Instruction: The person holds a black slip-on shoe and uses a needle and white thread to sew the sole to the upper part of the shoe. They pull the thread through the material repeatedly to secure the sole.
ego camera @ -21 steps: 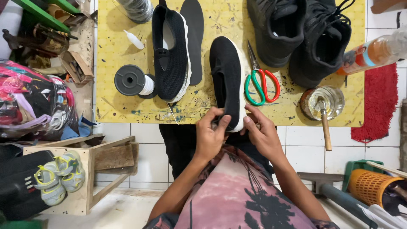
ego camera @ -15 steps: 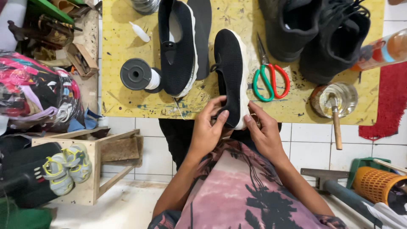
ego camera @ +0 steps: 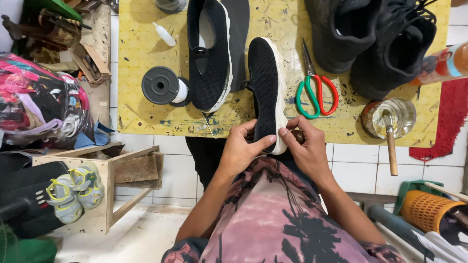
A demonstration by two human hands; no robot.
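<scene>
While my left hand [ego camera: 242,148] and right hand [ego camera: 304,146] both pinch the heel of the black knit shoe [ego camera: 266,92], it lies over the near edge of the yellow board [ego camera: 146,53], scissors [ego camera: 316,87] just right.

left hand [ego camera: 242,148], right hand [ego camera: 306,146], black shoe [ego camera: 265,87]

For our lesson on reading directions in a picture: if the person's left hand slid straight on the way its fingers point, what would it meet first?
The left hand points up and to the right, fingers already on the black slip-on shoe. Going on, it would probably first meet the right hand gripping the shoe's other side, though depth is unclear.
</scene>
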